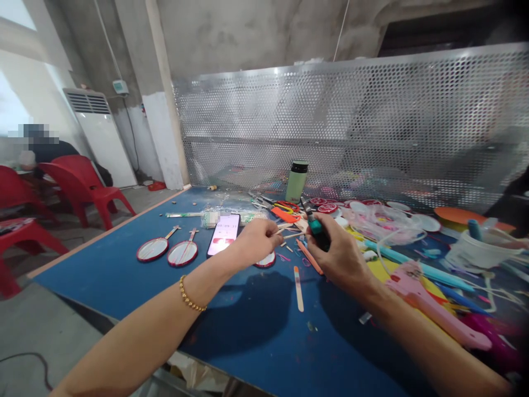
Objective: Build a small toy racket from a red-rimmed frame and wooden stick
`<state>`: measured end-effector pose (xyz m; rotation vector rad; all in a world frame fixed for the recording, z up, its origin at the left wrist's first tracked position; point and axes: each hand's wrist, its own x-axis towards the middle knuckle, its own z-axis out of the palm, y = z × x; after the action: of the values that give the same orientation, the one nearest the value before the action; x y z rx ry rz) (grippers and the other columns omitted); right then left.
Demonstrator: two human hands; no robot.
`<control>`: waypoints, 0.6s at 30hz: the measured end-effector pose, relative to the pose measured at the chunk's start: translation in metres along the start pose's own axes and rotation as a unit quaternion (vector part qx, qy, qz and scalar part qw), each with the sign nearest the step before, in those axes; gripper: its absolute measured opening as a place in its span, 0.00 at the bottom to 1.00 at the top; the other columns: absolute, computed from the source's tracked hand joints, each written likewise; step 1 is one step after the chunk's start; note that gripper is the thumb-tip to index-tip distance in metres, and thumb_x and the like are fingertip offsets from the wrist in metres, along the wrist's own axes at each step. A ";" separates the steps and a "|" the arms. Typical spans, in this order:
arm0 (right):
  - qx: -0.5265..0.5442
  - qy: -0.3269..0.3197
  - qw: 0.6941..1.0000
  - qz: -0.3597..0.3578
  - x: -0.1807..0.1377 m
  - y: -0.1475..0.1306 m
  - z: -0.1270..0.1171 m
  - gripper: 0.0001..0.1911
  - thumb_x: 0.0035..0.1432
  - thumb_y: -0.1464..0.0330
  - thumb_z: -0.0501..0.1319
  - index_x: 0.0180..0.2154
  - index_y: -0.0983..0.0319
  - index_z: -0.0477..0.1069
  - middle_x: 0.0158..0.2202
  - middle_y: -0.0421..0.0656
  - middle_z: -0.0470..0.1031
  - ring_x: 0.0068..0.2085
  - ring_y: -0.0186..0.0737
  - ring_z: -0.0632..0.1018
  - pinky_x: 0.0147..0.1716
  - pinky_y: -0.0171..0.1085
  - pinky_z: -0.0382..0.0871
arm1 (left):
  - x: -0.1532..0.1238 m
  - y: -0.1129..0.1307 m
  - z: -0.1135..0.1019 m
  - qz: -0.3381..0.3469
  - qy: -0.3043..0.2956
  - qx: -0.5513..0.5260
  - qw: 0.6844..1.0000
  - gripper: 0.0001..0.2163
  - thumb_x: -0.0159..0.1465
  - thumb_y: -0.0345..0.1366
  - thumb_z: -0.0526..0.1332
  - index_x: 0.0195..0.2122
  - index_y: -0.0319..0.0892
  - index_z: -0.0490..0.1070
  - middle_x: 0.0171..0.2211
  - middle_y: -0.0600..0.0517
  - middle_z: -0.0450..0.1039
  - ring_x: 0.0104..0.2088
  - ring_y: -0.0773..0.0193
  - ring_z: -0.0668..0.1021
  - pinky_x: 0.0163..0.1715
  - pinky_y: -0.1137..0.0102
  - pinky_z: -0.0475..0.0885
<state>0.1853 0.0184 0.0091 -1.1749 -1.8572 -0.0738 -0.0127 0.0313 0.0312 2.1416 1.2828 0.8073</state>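
The fingers of my left hand point(257, 241) pinch a thin pale wooden stick point(291, 236) over the middle of the blue table. My right hand point(339, 248) is wrapped round a green-and-black tool point(317, 229) with a narrow grey end pointing up and away; its exact kind is unclear. Partly covered by my left hand is a round white disc point(264, 261) with a dark red rim. Two similar discs with stick handles, one on the far left point(152, 250) and one beside it point(182, 253), lie flat. A craft stick point(298, 289) rests between my forearms.
Left of my left hand, a lit phone point(223, 234) shows a timer. Scissors point(285, 208) and a green bottle point(296, 182) stand further back. Rightward are a pink glue gun point(438, 303), a white tub point(481, 248) and heaped craft pieces. A perforated metal panel point(330, 127) borders the table.
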 end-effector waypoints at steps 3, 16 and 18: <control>0.002 -0.013 1.000 -0.010 -0.003 -0.007 0.004 0.18 0.57 0.69 0.57 0.51 0.62 0.67 0.41 0.49 0.77 0.40 0.48 0.79 0.41 0.43 0.71 | -0.002 0.001 0.007 0.013 0.046 0.047 0.998 0.09 0.63 0.30 0.59 0.25 0.40 0.70 0.22 0.52 0.68 0.27 0.63 0.69 0.29 0.69 0.59; 0.081 -0.311 0.946 0.036 -0.020 -0.042 -0.045 0.08 0.64 0.63 0.58 0.42 0.59 0.71 0.34 0.39 0.76 0.34 0.37 0.75 0.33 0.33 0.68 | 0.018 -0.026 -0.012 0.037 0.109 0.056 0.992 0.10 0.64 0.30 0.59 0.24 0.40 0.65 0.22 0.56 0.63 0.25 0.66 0.63 0.27 0.70 0.53; 0.129 -0.395 0.909 0.045 -0.028 -0.055 -0.049 0.09 0.63 0.62 0.59 0.43 0.58 0.72 0.36 0.39 0.77 0.36 0.38 0.76 0.36 0.33 0.70 | 0.017 -0.026 -0.013 0.039 0.100 0.040 0.993 0.08 0.64 0.31 0.58 0.26 0.40 0.68 0.22 0.56 0.64 0.25 0.66 0.64 0.27 0.71 0.53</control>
<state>0.1798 -0.0541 0.0392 -1.1861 -2.3917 0.7864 -0.0310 0.0597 0.0262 2.2306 1.3587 1.0424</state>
